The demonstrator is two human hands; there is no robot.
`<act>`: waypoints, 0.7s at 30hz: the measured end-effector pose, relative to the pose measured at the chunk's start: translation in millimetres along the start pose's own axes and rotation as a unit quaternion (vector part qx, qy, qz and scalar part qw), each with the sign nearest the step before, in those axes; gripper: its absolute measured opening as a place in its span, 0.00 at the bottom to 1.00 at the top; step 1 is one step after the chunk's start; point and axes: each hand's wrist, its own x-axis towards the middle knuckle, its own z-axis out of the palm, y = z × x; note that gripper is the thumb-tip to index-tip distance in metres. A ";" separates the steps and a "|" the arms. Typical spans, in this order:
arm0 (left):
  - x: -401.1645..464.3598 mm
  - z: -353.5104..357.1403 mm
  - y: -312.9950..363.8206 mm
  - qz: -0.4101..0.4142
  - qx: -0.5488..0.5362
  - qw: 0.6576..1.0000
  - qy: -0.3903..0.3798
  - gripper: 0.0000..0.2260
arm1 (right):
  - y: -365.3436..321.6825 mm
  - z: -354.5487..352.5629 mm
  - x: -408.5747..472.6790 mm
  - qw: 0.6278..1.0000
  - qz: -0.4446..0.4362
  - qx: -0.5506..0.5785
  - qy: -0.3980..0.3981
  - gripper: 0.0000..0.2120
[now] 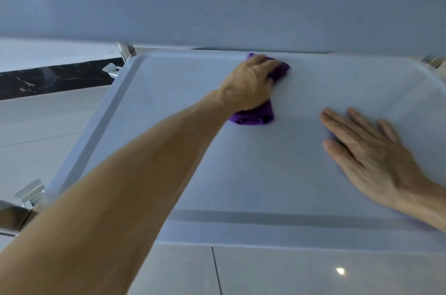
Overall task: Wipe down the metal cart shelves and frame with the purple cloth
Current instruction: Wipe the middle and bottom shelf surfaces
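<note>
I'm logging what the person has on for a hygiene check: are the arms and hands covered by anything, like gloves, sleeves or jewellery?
No. The left hand and right hand are both bare, with no gloves, and no rings or watch show. The left forearm is uncovered along its whole visible length, with no sleeve in view. Only the right wrist shows, also bare.

Left hand (248, 84) on purple cloth (253, 118), right hand (369, 157) flat on shelf (193, 140)

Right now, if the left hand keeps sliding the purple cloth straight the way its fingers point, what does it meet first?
Probably the raised back rim of the shelf: the left hand and purple cloth are already close to it.
</note>
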 end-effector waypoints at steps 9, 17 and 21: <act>17.5 -10.7 -18.8 -0.171 -0.008 0.985 -0.004 0.19 | -1.5 -1.7 2.0 1.000 0.012 -0.013 -0.026 0.36; -31.0 12.7 85.5 0.004 -0.240 0.958 -0.157 0.23 | 4.8 -4.9 2.9 0.993 0.006 0.120 0.019 0.17; -41.4 -16.4 39.8 -0.077 -0.268 0.960 -0.016 0.19 | 6.9 -17.2 7.3 0.964 0.086 0.242 0.071 0.10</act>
